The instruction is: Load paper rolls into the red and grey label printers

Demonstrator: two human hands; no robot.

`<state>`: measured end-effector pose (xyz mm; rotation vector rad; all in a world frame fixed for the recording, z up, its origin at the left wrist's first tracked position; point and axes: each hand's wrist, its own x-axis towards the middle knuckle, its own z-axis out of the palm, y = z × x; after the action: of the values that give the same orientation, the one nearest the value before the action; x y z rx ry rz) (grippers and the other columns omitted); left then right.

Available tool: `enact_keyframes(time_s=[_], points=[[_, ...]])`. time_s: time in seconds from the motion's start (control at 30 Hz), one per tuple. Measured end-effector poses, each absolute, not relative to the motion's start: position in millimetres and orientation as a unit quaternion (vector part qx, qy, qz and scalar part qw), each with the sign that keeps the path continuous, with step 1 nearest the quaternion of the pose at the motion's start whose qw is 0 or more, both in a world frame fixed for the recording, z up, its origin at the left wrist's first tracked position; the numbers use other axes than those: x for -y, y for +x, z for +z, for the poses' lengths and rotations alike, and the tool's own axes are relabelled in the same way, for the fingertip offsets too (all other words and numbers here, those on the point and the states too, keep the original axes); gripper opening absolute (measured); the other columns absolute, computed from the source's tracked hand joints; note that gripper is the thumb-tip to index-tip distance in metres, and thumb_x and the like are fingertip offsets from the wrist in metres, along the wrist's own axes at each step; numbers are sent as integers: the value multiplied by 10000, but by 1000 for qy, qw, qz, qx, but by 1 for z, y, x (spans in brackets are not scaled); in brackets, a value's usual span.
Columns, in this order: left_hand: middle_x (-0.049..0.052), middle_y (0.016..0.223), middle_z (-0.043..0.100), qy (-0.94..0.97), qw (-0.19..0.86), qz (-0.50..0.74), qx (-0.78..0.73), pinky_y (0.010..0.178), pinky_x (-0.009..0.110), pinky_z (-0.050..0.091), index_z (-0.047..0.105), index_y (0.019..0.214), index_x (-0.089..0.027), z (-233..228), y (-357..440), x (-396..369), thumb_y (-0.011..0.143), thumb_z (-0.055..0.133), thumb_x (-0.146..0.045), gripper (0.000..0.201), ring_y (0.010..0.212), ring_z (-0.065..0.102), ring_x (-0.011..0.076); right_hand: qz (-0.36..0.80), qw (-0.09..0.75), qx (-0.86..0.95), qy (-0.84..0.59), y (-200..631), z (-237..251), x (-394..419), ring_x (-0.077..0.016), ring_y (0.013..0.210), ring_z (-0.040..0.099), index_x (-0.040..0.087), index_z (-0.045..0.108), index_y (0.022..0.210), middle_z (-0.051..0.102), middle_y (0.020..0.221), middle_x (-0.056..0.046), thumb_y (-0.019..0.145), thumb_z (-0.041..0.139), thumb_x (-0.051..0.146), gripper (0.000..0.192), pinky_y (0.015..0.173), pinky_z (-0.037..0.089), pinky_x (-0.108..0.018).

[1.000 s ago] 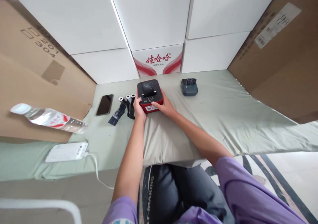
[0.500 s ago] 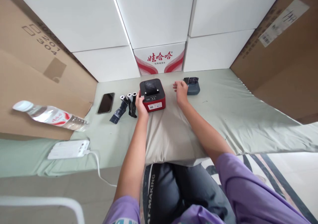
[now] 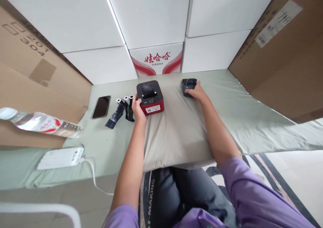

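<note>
Left hand (image 3: 137, 107) grips the red printer's (image 3: 150, 97) left side, mid-counter (image 3: 227, 100). Right hand (image 3: 196, 91) fingers curl over the grey printer (image 3: 188, 84) just right of it; neither device lifted. Rolls (image 3: 124, 102) lie untouched beside.

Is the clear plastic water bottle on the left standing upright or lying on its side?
Lying on its side: the clear plastic water bottle rests lengthwise against the brown cardboard box, its white cap pointing left.
</note>
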<state>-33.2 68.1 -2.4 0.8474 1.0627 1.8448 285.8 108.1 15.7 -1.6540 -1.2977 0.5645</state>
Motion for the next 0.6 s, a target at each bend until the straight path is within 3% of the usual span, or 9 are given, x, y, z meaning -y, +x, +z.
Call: enact_keyframes(time_s=[0.1, 0.23, 0.33, 0.43, 0.5, 0.6], points=[[83, 1215, 713, 343, 402, 727, -439, 1040, 341, 512, 715, 1213, -189, -4, -36, -71, 775, 568, -371, 497, 1213, 658, 253, 171, 424, 493, -740, 265, 3, -96, -473, 1379, 463, 98, 200, 1620, 474, 1422, -276, 534, 869, 368, 1304, 1163, 374, -662], [104, 1377, 587, 393, 242, 735, -497, 1201, 400, 379, 632, 1305, -214, -1, -39, -58, 840, 600, -366, 490, 1381, 513, 278, 114, 441, 518, -724, 248, 7, -68, -452, 1334, 502, 102, 190, 1629, 480, 1417, -263, 628, 794, 406, 1208, 1119, 431, -627], [130, 1269, 595, 507, 125, 708, -476, 1196, 444, 370, 632, 1288, -208, 2, -26, -30, 865, 671, -381, 458, 1317, 521, 307, 125, 428, 563, -696, 242, 14, -34, -449, 1286, 536, 167, 205, 1639, 505, 1376, -225, 636, 812, 463, 1209, 1089, 462, -611], [79, 909, 656, 659, 197, 607, -397, 1004, 400, 495, 719, 1115, -212, -2, 9, 1, 884, 669, -355, 277, 944, 649, 253, 129, 411, 601, -673, 228, 10, 7, -451, 1253, 548, 166, 213, 1642, 520, 1331, -223, 658, 810, 490, 1195, 1077, 471, -608], [44, 808, 658, 696, 261, 535, -401, 877, 370, 522, 707, 1217, -221, -9, 37, 16, 914, 614, -302, 327, 743, 629, 210, 136, 405, 607, -670, 216, 3, 29, -455, 1210, 566, 145, 214, 1643, 532, 1290, -232, 676, 799, 527, 1193, 1048, 485, -622], [47, 808, 683, 654, 304, 514, -464, 867, 379, 525, 677, 1317, -219, -17, 63, 25, 893, 618, -247, 428, 743, 646, 230, 139, 397, 606, -675, 201, -9, 49, -469, 1161, 577, 119, 211, 1645, 543, 1247, -255, 715, 764, 592, 1181, 1007, 492, -650]])
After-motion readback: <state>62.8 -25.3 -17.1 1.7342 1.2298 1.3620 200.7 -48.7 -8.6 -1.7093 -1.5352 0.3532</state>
